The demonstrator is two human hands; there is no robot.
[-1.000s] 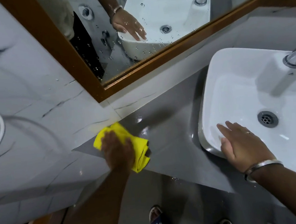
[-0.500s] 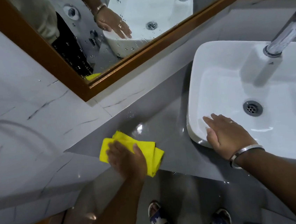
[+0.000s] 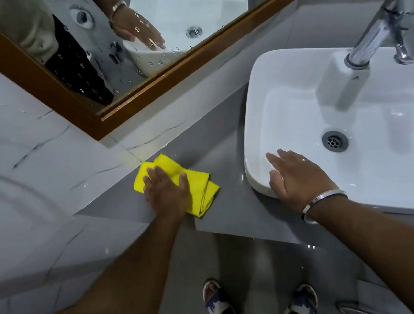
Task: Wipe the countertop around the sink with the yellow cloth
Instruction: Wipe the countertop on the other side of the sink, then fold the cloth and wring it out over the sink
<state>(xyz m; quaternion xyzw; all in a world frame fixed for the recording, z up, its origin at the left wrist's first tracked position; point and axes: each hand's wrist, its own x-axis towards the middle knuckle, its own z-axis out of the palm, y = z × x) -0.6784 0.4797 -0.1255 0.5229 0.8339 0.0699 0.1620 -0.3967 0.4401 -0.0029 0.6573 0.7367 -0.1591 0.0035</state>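
Observation:
A folded yellow cloth [image 3: 200, 187] lies flat on the grey countertop [image 3: 223, 155], left of the white basin [image 3: 282, 77]. My left hand [image 3: 167, 193] presses down on the cloth with fingers spread, covering its near-left part. The cloth's far corner nearly touches the marble wall. My right hand [image 3: 297, 178] rests palm down on the basin's near-left corner, fingers apart, holding nothing. It wears a metal bangle at the wrist.
A chrome tap [image 3: 381, 26] stands at the basin's far right, and the drain [image 3: 335, 140] sits in the bowl. A wood-framed mirror [image 3: 166, 69] hangs on the marble wall behind. My sandalled feet [image 3: 259, 302] stand on the wet floor below the counter edge.
My left hand has slid the cloth along the counter: first toward the front edge, then back up toward the wall. My right hand has stayed on the basin's corner.

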